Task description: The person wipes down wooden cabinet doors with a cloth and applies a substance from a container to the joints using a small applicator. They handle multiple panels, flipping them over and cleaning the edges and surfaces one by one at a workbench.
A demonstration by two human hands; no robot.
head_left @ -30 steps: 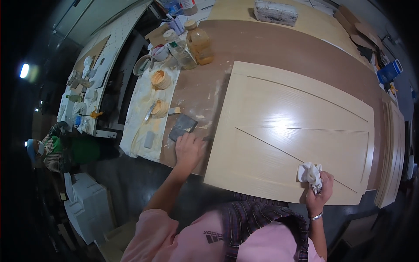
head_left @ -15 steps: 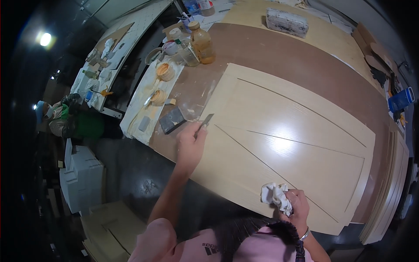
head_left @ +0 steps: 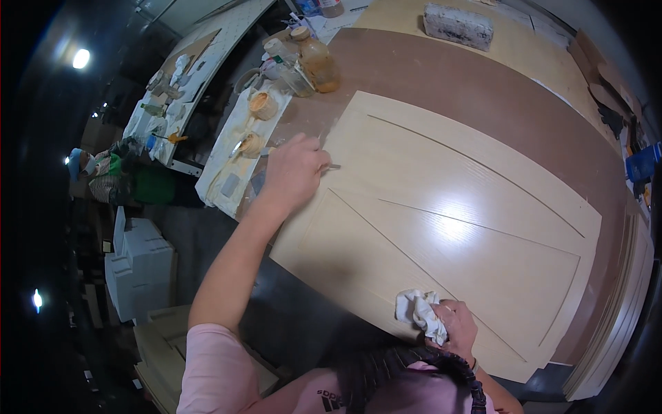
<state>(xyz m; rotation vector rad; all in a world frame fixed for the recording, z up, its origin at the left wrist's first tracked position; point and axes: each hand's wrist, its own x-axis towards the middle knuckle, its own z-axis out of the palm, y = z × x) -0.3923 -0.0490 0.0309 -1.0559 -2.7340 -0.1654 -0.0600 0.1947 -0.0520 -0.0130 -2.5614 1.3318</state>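
A person leans over one pale wooden door panel on a brown workbench, both hands at work.

From the left: a white cloth strip along the bench's left edge carries two small round tubs of tan paste, with one amber bottle and one clear jar at its far end. The left hand rests at the panel's far-left edge, fingers clenched around a thin metal tool; only its tip shows, so its kind is hard to make out. At the near edge, the right hand grips one crumpled white rag against the panel, the wrist partly hidden by dark hair. One grey block lies at the far side. The far-right clutter is too blurred to count.
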